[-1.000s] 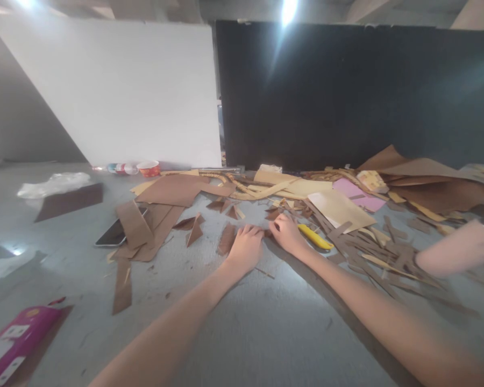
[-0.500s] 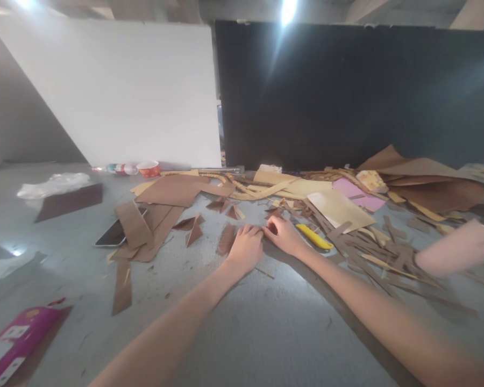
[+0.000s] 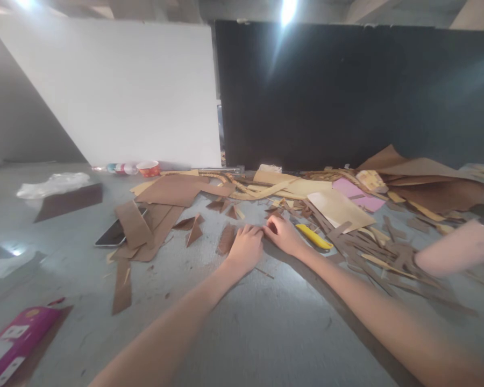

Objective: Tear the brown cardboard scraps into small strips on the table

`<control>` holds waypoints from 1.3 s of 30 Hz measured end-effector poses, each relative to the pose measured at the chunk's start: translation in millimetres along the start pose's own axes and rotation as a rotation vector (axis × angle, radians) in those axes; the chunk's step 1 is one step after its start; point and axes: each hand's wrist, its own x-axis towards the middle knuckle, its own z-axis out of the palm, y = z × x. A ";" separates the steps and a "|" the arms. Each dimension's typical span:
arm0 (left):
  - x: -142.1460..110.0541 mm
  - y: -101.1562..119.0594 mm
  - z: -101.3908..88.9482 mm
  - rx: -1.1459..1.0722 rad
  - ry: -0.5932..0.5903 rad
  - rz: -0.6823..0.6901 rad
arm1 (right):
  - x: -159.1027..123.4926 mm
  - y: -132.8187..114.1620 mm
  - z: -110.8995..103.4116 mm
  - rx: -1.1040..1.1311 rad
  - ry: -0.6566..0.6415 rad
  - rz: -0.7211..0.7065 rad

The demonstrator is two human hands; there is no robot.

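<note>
My left hand (image 3: 246, 246) rests low over the grey floor, knuckles up, its fingers bent and pressed together. Against its left edge lies a ribbed brown paper piece (image 3: 226, 238); whether the hand grips it I cannot tell. My right hand (image 3: 283, 234) is closed in a pinch, fingertips meeting those of the left hand. Whatever sits between the fingertips is hidden or too small to name. Just behind the hands are small folded brown paper pieces (image 3: 230, 212). A yellow cutter (image 3: 314, 237) lies right of my right hand, and more folded brown pieces (image 3: 193, 230) stand to the left.
Brown strips (image 3: 391, 263) litter the right side, near another person's forearm (image 3: 455, 248). A phone (image 3: 111, 235) lies partly under brown paper (image 3: 134, 226). Behind are yellow sheets (image 3: 341, 210), a pink sheet (image 3: 357, 192) and a red cup (image 3: 148, 169). A purple packet (image 3: 28, 330) is front left.
</note>
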 end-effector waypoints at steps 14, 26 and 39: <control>0.0 1.3 -1.0 -0.009 -0.006 -0.006 | 0.0 0.9 1.5 0.013 0.009 0.018; -0.2 1.2 -1.1 0.001 -0.014 -0.011 | 0.3 3.7 2.6 0.053 0.007 0.018; -0.3 1.9 -2.2 -0.001 -0.019 -0.014 | 0.1 5.0 4.5 0.049 0.024 0.021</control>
